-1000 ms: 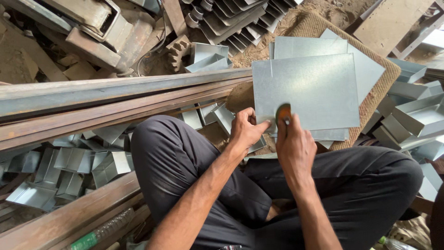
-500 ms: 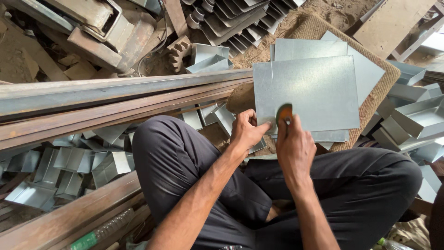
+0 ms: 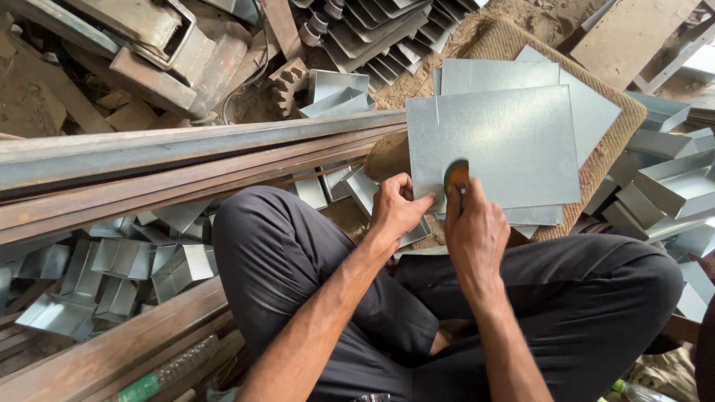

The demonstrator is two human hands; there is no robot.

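One sheet (image 3: 506, 145) is pinched at its near edge by the left hand (image 3: 395, 212); a small orange-tipped tool (image 3: 456, 176) is gripped by the right hand (image 3: 474, 234).

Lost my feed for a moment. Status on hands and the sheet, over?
Left hand pinching top sheet at its near edge. Right hand holding orange tool on it. Nothing blocking.

Even soft daylight, bright enough, no hard shadows. Mild glare on galvanised sheet (image 3: 495, 145) centre-right. Sharp in centre, slight wide-angle stretch + softness at frame edges.
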